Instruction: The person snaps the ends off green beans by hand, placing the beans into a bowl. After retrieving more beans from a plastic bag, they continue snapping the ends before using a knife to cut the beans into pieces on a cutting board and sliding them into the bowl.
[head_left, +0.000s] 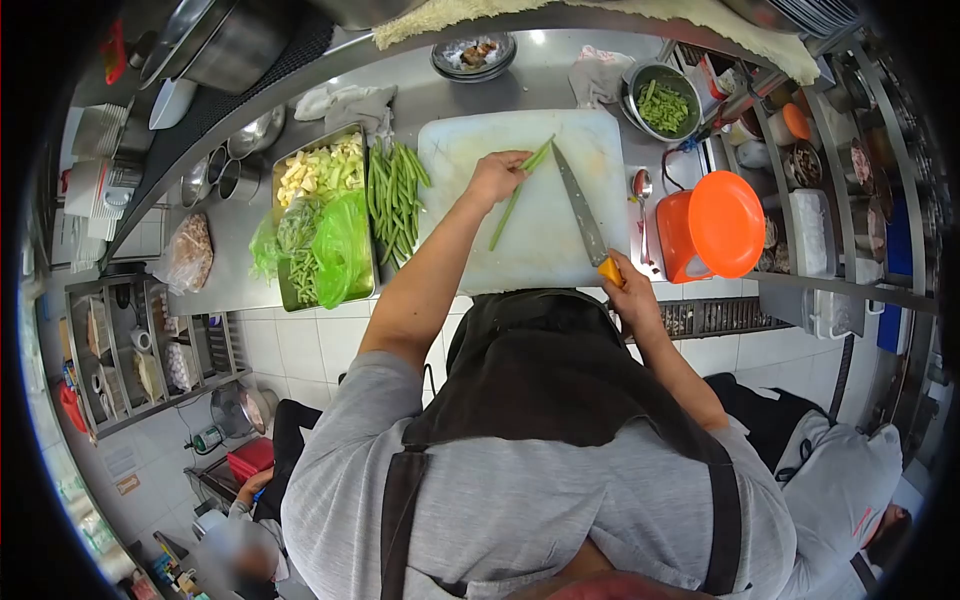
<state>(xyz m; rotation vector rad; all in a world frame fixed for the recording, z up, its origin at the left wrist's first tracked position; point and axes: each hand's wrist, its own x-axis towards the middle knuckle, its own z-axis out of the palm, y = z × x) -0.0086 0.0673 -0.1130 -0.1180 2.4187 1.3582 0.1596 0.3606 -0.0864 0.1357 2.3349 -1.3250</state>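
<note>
Head view: left hand (pixel 497 178) pinches the green beans (pixel 512 207), probably light, stiff and snappable, near their ends on the cutting board (pixel 450 150), while right hand (pixel 628 288) grips the knife (pixel 580 205).

On the tabletop (pixel 530 85), green beans (pixel 395 195) lie between a tray (pixel 326 304) on the left and the cutting board (pixel 530 250) on the right. A bowl (pixel 632 92) sits behind the board's right corner, with what looks like a spoon (pixel 642 185) beside it.

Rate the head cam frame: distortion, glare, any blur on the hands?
Head view: heavy fisheye, the counter bows into an arc, black vignette in the corners; mild glare on its steel near the top; soft shadows on the cutting board; left hand with green beans, right hand and knife sharp; lower-left patch blurred.
</note>
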